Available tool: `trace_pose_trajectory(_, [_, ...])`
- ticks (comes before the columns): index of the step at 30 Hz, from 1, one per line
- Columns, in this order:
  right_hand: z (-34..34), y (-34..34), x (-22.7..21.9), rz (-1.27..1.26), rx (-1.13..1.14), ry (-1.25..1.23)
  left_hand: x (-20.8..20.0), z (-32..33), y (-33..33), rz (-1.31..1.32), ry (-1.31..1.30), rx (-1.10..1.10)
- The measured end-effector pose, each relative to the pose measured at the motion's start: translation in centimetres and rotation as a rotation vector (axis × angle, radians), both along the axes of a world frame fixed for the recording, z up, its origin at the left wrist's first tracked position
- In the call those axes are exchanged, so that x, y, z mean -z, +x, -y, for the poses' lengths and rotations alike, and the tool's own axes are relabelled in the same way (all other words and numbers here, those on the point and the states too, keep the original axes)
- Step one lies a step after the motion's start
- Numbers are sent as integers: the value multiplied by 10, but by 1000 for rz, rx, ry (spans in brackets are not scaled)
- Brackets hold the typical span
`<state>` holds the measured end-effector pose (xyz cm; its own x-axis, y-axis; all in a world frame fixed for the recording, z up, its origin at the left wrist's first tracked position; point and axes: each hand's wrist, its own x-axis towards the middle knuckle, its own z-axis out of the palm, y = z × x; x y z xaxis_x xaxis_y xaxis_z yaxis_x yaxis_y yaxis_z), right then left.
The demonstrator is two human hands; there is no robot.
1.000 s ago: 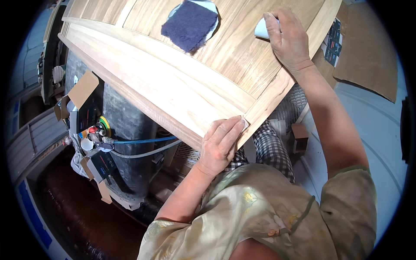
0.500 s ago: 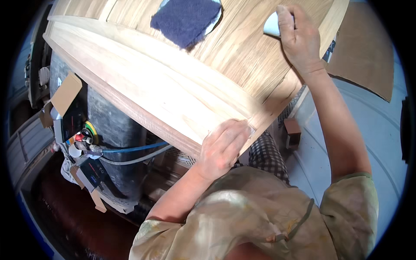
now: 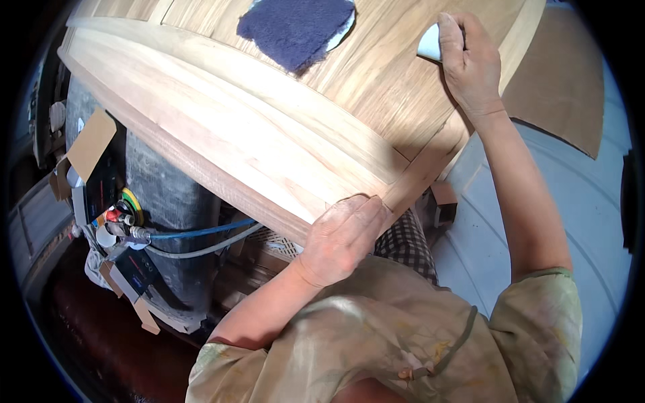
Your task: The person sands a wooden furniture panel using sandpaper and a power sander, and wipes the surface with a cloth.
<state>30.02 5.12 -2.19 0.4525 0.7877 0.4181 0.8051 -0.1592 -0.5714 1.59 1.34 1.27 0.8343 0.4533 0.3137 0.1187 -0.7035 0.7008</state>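
A large pale wooden panel with a raised, moulded frame slants across the upper part of the view. At its near corner my left hand is closed over the edge, the fingers bent and together; whatever lies under the palm is hidden. My right hand rests on the panel's far right part, thumb and fingers closed on a light blue piece of sandpaper that curls out at the left. A fuzzy dark blue pad with a pale blue edge lies on the panel further left.
Below the panel stands a dark drum. Beside it are opened cardboard boxes, an air tool with a yellow-green rim and a blue hose. A brown cardboard sheet lies at the right on a pale ribbed surface.
The view has shifted slightly. My left hand has slid a little down along the corner, and my right hand stays closed on the sandpaper in nearly the same place.
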Motion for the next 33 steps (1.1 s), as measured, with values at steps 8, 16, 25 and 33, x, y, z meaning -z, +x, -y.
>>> trace_pose_trajectory(8, [1,-7,-10,63,-10,-36,0,3,-2,-45,24,3])
trace_pose_trajectory(16, [-1,-2,-1,-4,14,-26,-10,9,-4,-145,-52,-114])
trace_pose_trajectory(25, [-2,5,-1,0,0,-58,-27,18,9,-8,-1210,-726])
trace_pose_trajectory(33, [-4,16,-17,21,-363,-146,-36,50,16,-339,-446,-920])
